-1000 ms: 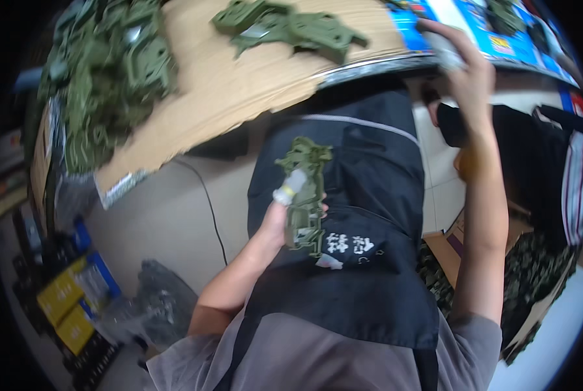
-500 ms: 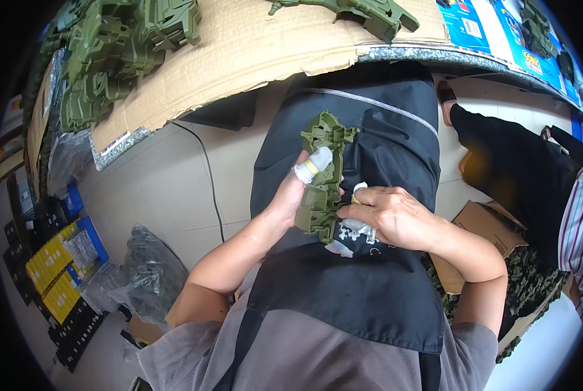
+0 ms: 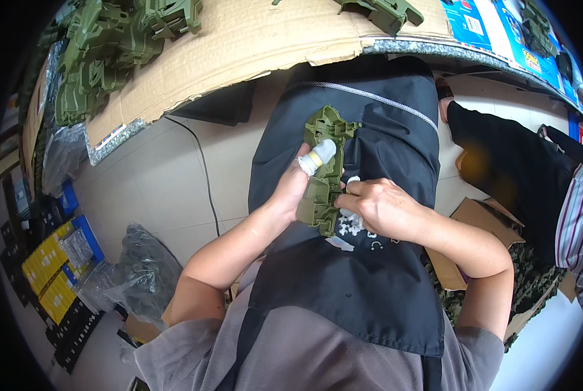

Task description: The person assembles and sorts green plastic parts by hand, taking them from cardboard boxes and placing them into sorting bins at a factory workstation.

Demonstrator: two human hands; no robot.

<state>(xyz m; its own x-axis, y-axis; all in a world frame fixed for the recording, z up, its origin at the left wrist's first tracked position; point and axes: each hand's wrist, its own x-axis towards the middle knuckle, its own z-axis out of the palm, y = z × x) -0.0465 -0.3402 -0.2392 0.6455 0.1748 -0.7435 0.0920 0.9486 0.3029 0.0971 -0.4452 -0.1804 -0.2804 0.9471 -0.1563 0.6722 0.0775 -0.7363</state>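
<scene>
A long olive-green plastic shell, hollow side up, lies over my black apron. My left hand is closed round its left side, the thumb in a white wrap with a yellow band pressed across it. My right hand has its fingers pinched at the shell's lower right edge; wrapping shows on one finger too. What those fingertips hold, if anything, is hidden. Just below the right hand, several small white pieces are on the apron print or lap; I cannot tell which.
Cardboard covers the table ahead, with a heap of green plastic parts at its left and another green part nearer the middle. At right stand an open carton and another person's leg. A cable crosses the floor.
The view has shifted slightly, moving the table edge up. My right hand has moved slightly up and left along the shell's edge; my left hand keeps its hold.
</scene>
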